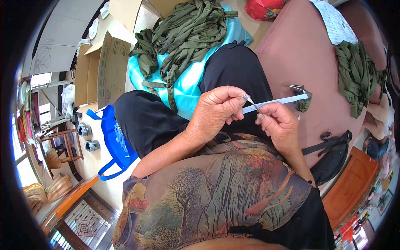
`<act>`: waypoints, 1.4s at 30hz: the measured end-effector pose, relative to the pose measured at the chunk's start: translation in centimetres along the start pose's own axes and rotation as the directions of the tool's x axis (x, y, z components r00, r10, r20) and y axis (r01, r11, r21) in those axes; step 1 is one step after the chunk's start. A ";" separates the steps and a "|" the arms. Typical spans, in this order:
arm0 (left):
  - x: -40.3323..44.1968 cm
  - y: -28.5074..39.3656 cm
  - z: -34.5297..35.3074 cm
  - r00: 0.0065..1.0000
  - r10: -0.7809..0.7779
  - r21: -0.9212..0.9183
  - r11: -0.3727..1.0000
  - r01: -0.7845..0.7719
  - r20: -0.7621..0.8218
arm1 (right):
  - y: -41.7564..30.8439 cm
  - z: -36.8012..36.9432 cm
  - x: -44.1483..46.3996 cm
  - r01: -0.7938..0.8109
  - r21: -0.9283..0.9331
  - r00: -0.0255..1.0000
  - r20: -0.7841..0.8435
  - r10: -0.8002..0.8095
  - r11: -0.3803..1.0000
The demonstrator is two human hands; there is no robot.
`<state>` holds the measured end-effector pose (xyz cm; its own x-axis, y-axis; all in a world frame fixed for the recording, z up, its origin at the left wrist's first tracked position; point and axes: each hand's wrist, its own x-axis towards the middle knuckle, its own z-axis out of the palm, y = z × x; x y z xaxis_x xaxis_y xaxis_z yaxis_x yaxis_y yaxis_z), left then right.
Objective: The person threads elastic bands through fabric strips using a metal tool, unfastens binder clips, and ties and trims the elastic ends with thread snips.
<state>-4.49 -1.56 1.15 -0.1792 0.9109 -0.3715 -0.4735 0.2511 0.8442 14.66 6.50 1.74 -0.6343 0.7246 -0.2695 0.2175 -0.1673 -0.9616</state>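
My left hand (218, 106) is closed in a pinch over my lap. Its thumb and index finger grip one end of a slim silvery piece (251, 102), too small to name surely. My right hand (279, 123) pinches the other end, fingertips curled. A flat white band (287, 100) runs from beside my left fingers toward the right, its far end over the pinkish-brown seat. Small metal snips (296, 87) appear to lie there by a dark green cloth scrap (303, 104). A heap of dark green fabric strips (191, 33) rests on shiny turquoise cloth (187, 93) beyond my knees.
To the right, more green strips (356, 75) lie on the seat (316, 54) below a printed sheet (335, 23). A black bag (333, 162) sits near my right elbow. On the left stand a blue tote bag (114, 139) and an open cardboard box (112, 68).
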 end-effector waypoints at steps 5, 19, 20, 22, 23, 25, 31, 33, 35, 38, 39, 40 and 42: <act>0.0 -0.1 0.1 1.000 -0.008 -0.041 0.999 0.007 -0.018 | -0.3 0.0 0.1 -0.055 0.045 0.998 0.020 0.054 0.997; 0.0 0.0 0.1 0.999 0.037 0.059 0.998 -0.035 -0.038 | 0.0 -0.1 0.2 -0.057 0.021 0.998 0.017 0.057 0.998; 0.0 0.1 0.1 0.999 0.033 0.059 0.998 -0.031 -0.043 | 0.0 -0.1 0.2 -0.052 0.006 0.998 0.017 0.052 0.999; -0.1 0.4 0.1 0.998 0.032 0.065 0.998 -0.029 -0.050 | -0.1 -0.1 0.3 -0.045 0.010 0.999 0.024 0.045 0.999; 0.0 0.4 0.2 0.998 0.034 0.070 0.997 -0.030 -0.050 | -0.2 -0.1 0.2 -0.044 0.030 0.999 0.028 0.043 0.999; 0.0 0.6 0.3 0.998 0.032 0.076 0.997 -0.028 -0.052 | -0.2 -0.2 0.2 -0.050 0.054 0.998 0.036 0.048 0.997; -0.1 0.9 0.5 0.998 0.033 0.099 0.995 -0.028 -0.057 | -0.2 -0.2 0.1 -0.045 0.044 0.999 0.026 0.044 0.998; -0.1 0.9 0.5 0.997 0.040 0.105 0.994 -0.033 -0.061 | -0.4 -0.1 0.2 -0.006 -0.002 1.000 0.009 0.006 1.000; 0.0 0.8 0.4 0.997 0.054 0.108 0.993 -0.047 -0.061 | -0.6 -0.1 0.4 -0.003 -0.028 1.000 0.012 0.003 1.000; 0.2 0.9 0.6 0.997 0.060 0.100 0.994 -0.054 -0.051 | -0.4 -0.2 0.6 -0.051 0.021 0.998 0.037 0.050 0.998; 0.2 1.0 0.6 0.997 0.061 0.096 0.994 -0.056 -0.048 | -0.3 -0.2 0.8 -0.075 0.052 0.996 0.051 0.072 0.996; 0.3 1.1 0.5 0.997 0.058 0.071 0.996 -0.055 -0.041 | -0.1 -0.1 1.0 -0.051 0.064 0.997 0.063 0.047 0.997; 0.5 1.0 0.4 0.998 0.050 0.015 0.999 -0.050 -0.025 | 0.1 0.2 1.4 -0.009 0.085 0.996 0.084 0.002 0.996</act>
<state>-4.66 -0.69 1.94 -0.2247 0.9138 -0.3383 -0.4512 0.2101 0.8673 13.70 7.37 1.25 -0.6942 0.6653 -0.2747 0.1590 -0.2304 -0.9600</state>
